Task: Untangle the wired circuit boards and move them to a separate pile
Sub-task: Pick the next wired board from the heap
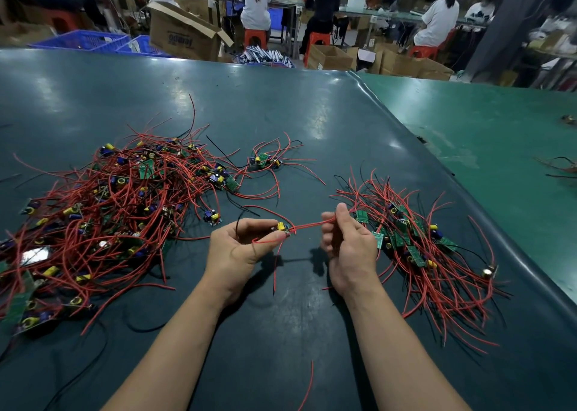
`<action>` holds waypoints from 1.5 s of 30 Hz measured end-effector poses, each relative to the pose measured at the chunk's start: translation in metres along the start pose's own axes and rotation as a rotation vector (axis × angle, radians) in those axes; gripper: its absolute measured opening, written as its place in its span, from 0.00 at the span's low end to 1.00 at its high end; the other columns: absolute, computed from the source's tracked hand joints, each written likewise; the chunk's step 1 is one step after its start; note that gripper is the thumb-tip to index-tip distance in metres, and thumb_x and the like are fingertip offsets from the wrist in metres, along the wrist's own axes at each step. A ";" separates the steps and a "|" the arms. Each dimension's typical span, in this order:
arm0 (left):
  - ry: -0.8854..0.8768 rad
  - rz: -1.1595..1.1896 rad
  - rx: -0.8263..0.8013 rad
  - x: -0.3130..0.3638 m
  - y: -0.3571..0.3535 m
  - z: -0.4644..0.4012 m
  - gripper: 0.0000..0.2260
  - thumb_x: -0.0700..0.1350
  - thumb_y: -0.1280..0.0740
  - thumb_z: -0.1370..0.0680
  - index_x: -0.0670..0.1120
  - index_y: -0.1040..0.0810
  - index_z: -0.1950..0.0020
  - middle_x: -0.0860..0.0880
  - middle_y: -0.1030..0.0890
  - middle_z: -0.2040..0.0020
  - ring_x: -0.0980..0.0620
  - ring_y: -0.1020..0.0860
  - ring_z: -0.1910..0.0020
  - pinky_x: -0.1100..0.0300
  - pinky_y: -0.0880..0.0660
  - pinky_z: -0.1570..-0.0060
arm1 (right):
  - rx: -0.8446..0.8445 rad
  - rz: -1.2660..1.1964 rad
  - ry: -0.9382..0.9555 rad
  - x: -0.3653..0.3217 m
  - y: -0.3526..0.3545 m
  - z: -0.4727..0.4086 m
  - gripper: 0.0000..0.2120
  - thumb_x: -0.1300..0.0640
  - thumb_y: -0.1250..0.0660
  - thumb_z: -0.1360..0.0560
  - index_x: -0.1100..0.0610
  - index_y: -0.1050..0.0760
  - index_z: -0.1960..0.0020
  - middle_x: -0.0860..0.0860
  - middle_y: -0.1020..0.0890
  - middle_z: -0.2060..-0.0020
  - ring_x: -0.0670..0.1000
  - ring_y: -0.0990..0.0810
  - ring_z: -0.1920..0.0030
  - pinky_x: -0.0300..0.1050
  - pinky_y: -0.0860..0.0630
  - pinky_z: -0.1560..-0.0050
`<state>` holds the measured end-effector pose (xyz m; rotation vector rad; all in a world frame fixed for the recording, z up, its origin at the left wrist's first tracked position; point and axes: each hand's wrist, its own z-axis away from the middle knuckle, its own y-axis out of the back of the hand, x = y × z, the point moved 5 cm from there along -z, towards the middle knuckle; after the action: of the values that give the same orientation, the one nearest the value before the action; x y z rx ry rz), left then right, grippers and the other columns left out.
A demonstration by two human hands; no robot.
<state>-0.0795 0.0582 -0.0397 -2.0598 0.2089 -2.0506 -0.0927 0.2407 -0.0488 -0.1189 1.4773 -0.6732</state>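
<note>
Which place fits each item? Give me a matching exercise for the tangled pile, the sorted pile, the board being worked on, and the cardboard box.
Things:
1. tangled pile
2. sorted pile
3. held board
4. cardboard box

Places:
A. beyond the table's far edge
B. pinched in the left hand, its red wires pulled by the right hand
C. on the table, right of the hands
D. on the table, left of the hands

Pairs: 1-D, 2-C, 3-B, 4-A

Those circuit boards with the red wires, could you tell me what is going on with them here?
A person is sorting them. The left hand pinches one small board while the right hand grips its red wires, stretched between the hands. The tangled pile lies left, the sorted pile right.
</note>
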 end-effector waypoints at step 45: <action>-0.208 0.113 0.341 0.001 0.017 -0.003 0.06 0.36 0.27 0.28 0.44 0.19 0.53 0.53 0.17 0.62 0.59 0.23 0.64 0.68 0.25 0.58 | 0.151 0.276 0.282 -0.005 0.000 0.006 0.12 0.57 0.37 0.19 0.57 0.21 0.60 0.45 0.22 0.73 0.42 0.26 0.74 0.33 0.30 0.73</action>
<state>-0.0819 0.0413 -0.0434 -1.9773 -0.0559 -1.6587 -0.0868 0.2408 -0.0440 0.3031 1.6661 -0.5899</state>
